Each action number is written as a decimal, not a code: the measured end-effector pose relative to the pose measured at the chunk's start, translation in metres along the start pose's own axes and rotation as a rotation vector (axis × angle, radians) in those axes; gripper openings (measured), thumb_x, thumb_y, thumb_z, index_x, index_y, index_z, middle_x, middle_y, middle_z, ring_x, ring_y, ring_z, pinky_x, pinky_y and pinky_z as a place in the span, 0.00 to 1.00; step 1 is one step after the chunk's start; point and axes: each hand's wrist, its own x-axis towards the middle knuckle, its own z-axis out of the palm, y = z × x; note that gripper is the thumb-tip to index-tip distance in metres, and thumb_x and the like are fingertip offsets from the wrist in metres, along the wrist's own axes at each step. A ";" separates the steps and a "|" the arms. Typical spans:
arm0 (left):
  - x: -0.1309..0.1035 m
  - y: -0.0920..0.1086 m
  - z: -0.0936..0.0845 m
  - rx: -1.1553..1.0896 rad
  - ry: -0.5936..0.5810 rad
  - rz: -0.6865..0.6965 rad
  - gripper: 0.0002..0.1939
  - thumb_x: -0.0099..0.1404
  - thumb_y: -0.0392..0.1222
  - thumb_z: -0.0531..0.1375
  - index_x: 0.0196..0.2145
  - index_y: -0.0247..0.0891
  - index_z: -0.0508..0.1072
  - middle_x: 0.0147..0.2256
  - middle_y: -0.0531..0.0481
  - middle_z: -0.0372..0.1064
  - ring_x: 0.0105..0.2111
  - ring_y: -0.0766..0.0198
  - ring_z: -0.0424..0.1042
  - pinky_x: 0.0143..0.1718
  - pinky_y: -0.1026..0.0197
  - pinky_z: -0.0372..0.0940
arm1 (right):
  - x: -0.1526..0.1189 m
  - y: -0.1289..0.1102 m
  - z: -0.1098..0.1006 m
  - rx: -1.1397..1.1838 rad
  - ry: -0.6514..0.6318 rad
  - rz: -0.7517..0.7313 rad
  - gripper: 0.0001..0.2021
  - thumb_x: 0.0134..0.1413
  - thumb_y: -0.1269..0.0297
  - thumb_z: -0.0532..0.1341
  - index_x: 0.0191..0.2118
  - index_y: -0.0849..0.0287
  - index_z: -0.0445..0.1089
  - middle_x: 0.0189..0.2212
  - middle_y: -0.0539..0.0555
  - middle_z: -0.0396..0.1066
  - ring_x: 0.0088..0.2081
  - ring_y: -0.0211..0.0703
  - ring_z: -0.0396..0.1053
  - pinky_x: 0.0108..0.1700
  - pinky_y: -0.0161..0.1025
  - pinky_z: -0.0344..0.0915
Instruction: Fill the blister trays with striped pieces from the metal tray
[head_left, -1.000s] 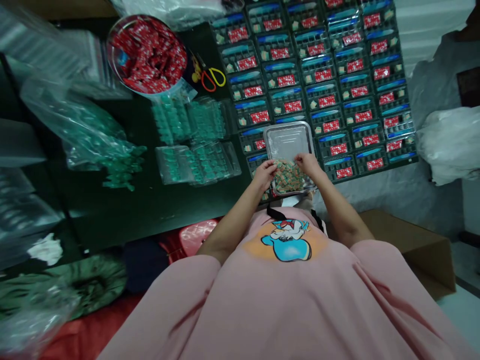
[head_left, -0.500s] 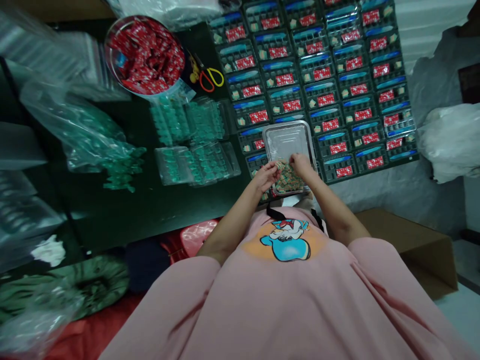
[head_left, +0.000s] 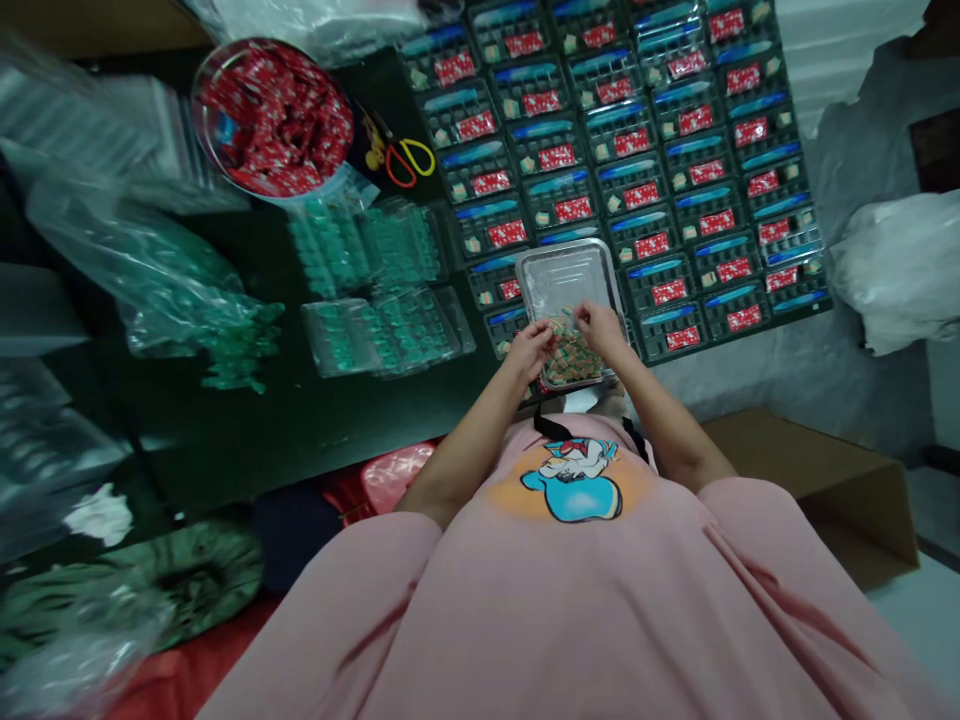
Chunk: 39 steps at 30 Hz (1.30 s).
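Note:
A clear plastic tub (head_left: pixel 562 272) stands at the table's front edge, with a heap of small beige-and-green pieces (head_left: pixel 576 362) in its near half. My left hand (head_left: pixel 531 350) is at the tub's left side, its fingertips closed on a few of these pieces. Over the heap, my right hand (head_left: pixel 602 330) is closed in a pinch, close to the left fingertips. Whatever sits between the right fingertips is too small to make out. Around the tub lie rows of black trays (head_left: pixel 660 340), many holding a blue stick-like item, a red packet (head_left: pixel 668 291) and a small beige piece.
Left of the trays are scissors (head_left: pixel 400 165), a round tub (head_left: pixel 196 110) of red packets, and clear packs of green pieces (head_left: pixel 401 330). Farther left, a plastic bag (head_left: pixel 142 260) spills green pieces. A cardboard box (head_left: pixel 810 470) stands at the right, below the table.
The view has shifted slightly, so the table's things appear a little farther left. Both hands stay at the tub, and the right fingertips have moved only slightly.

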 end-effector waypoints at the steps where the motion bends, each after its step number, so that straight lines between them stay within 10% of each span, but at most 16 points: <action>1: 0.000 0.001 0.000 0.002 0.019 0.012 0.15 0.51 0.34 0.71 0.36 0.37 0.73 0.30 0.54 0.72 0.29 0.70 0.73 0.35 0.66 0.66 | 0.002 0.001 0.000 -0.028 0.004 0.018 0.09 0.56 0.71 0.57 0.40 0.59 0.74 0.34 0.53 0.74 0.36 0.42 0.67 0.43 0.37 0.60; 17: -0.006 0.007 -0.005 0.033 0.069 0.037 0.16 0.49 0.36 0.72 0.35 0.37 0.73 0.29 0.54 0.73 0.29 0.69 0.73 0.32 0.66 0.66 | 0.041 -0.001 0.014 -0.191 -0.062 -0.077 0.09 0.56 0.73 0.57 0.39 0.64 0.74 0.40 0.63 0.74 0.43 0.48 0.68 0.49 0.41 0.63; 28: 0.001 -0.005 0.017 0.095 0.022 0.030 0.16 0.50 0.38 0.71 0.36 0.38 0.73 0.29 0.53 0.72 0.29 0.69 0.72 0.36 0.64 0.66 | -0.002 -0.002 0.010 0.629 -0.112 0.053 0.07 0.47 0.64 0.62 0.33 0.61 0.71 0.27 0.48 0.71 0.31 0.36 0.66 0.37 0.32 0.63; 39: 0.014 -0.022 0.044 0.182 0.107 0.154 0.12 0.46 0.37 0.70 0.30 0.39 0.73 0.27 0.54 0.71 0.28 0.69 0.70 0.30 0.68 0.63 | -0.024 0.015 -0.007 0.688 -0.046 0.077 0.07 0.51 0.63 0.64 0.36 0.59 0.74 0.32 0.48 0.74 0.36 0.37 0.70 0.43 0.33 0.66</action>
